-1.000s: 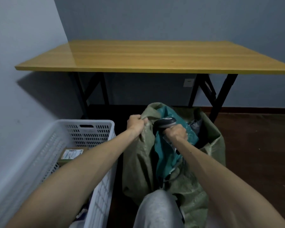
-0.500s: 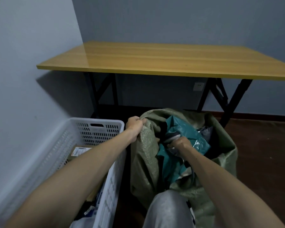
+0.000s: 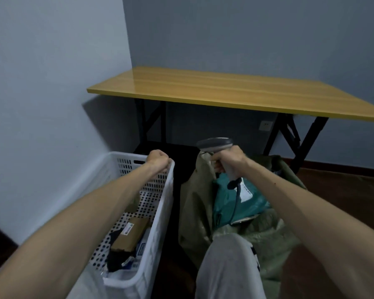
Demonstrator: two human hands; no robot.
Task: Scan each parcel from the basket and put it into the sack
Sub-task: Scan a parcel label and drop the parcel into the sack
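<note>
Teal parcel (image 3: 242, 203) just below right hand (image 3: 229, 161)

- We found the basket (image 3: 160, 223) open from above at lower left; a brown box (image 3: 130, 236) covered part of its floor.
- At centre, a teal parcel (image 3: 253, 203) and the cable (image 3: 236, 201) of the scanner (image 3: 215, 143) crossed the sack (image 3: 194, 208) mouth.

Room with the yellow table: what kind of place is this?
Probably a plain room used for parcel sorting: a basket of parcels, a sack beside it, and a scanner in the right hand.
</note>
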